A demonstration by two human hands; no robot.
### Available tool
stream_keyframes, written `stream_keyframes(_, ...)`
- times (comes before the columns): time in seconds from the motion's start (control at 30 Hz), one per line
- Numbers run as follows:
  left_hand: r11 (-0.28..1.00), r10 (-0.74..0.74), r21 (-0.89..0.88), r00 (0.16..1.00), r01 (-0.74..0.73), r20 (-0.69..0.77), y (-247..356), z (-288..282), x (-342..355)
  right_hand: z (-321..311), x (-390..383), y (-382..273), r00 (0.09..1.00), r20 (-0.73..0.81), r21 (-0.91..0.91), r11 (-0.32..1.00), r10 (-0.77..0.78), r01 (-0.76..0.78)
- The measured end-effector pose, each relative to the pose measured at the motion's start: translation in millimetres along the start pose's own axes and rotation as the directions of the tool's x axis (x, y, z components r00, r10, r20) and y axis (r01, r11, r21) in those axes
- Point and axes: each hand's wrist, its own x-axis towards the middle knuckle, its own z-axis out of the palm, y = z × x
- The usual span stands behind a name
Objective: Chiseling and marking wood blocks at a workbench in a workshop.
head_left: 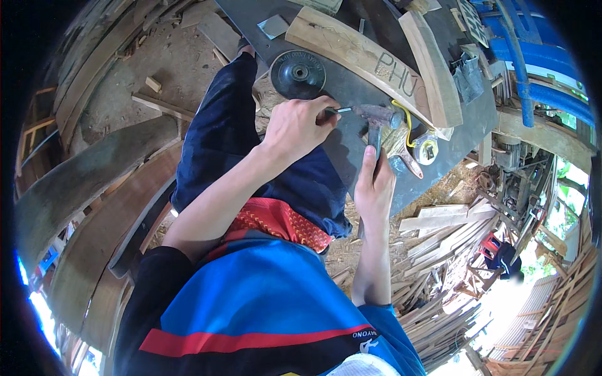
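Metal rod [343, 110], seemingly, fills pinched left fingers [321, 104]; hammer [375, 119], right fingers [383, 177].

The sports jersey [263, 282], at 6 o'clock, is bright blue — crossed by a red band [251, 340] above a black panel [251, 362]. Its left sleeve [160, 282] at 8 o'clock is black, its right sleeve [392, 332] at 5 blue. A red, scale-patterned cloth [282, 219] shows at the waist — then navy trousers [213, 125] toward 10.
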Motion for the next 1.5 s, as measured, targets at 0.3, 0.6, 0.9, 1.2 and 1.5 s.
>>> stream_keyframes(0.3, 0.999, 0.014, -0.036, 1.000, -0.014, 0.006, -4, -1, -1, 5, -4, -4, 0.998, 0.043, 0.025, 0.999, 0.042, -0.044)
stream_keyframes(0.6, 0.990, 0.076, -0.119, 0.997, -0.074, 0.010, 3, -7, 3, 7, -3, -3, 0.997, 0.043, -0.003, 0.998, 0.063, -0.063)
stream_keyframes(0.9, 0.967, 0.175, -0.188, 0.985, -0.172, -0.005, 5, -18, 10, 8, -2, -4, 0.998, 0.032, 0.011, 0.999, 0.052, -0.052)
stream_keyframes(1.2, 0.986, 0.164, -0.038, 0.986, -0.163, 0.021, 8, -10, 12, 3, -1, -6, 1.000, 0.030, 0.004, 1.000, 0.004, -0.004)
stream_keyframes(1.5, 0.993, 0.118, 0.013, 0.993, -0.118, -0.007, 6, -2, 11, 4, -1, -4, 0.998, 0.055, -0.052, 0.998, 0.031, -0.028)
